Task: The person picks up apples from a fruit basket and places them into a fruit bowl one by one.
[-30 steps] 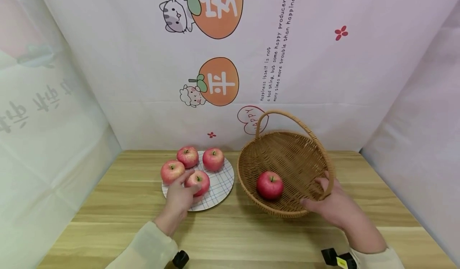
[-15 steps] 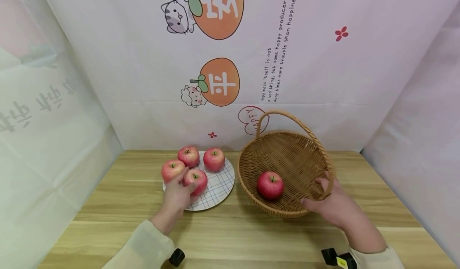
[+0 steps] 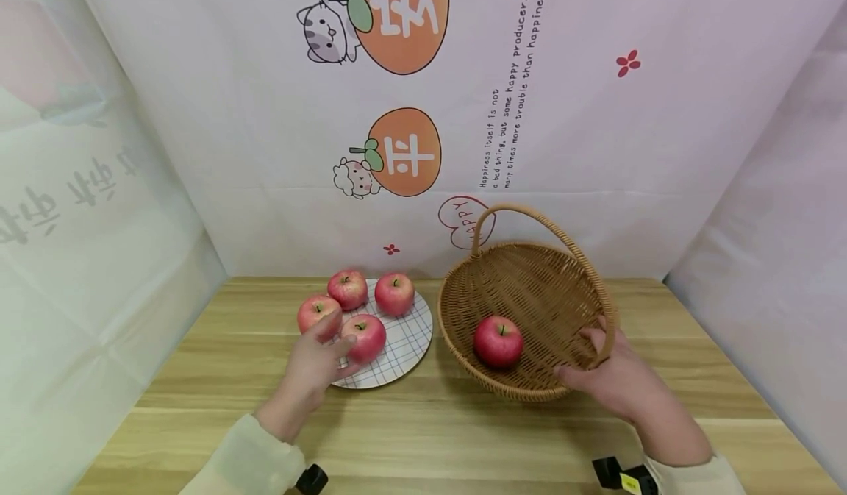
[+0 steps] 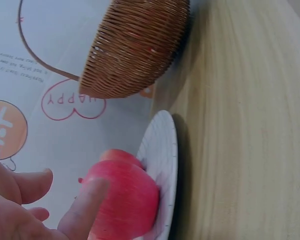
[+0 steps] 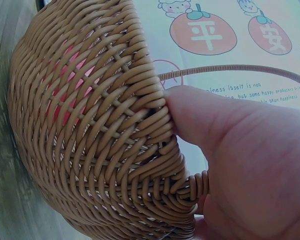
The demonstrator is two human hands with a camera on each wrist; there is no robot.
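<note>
My left hand [image 3: 312,361] is at the left of the front apple [image 3: 367,340] on a round checked plate [image 3: 412,344]. Its fingers are loosely spread, and in the left wrist view a fingertip [image 4: 96,192] overlaps the apple's side. Behind that apple, the plate carries a left apple [image 3: 316,311], a back apple [image 3: 347,289] and a right apple [image 3: 395,293]. My right hand [image 3: 618,366] grips the rim of a brown wicker basket [image 3: 542,289] near the foot of its handle, thumb over the rim. One darker red apple [image 3: 498,342] lies inside the basket.
The wooden table [image 3: 423,443] ends at a white printed cloth backdrop [image 3: 569,127], with white cloth at both sides. The basket's arched handle [image 3: 536,215] rises above it, tilted to the right. Bare tabletop separates plate and basket.
My left hand has loosened its hold on the front apple and drawn back to the left. The apple shifted left, then slightly right again. My right hand and the basket stayed put.
</note>
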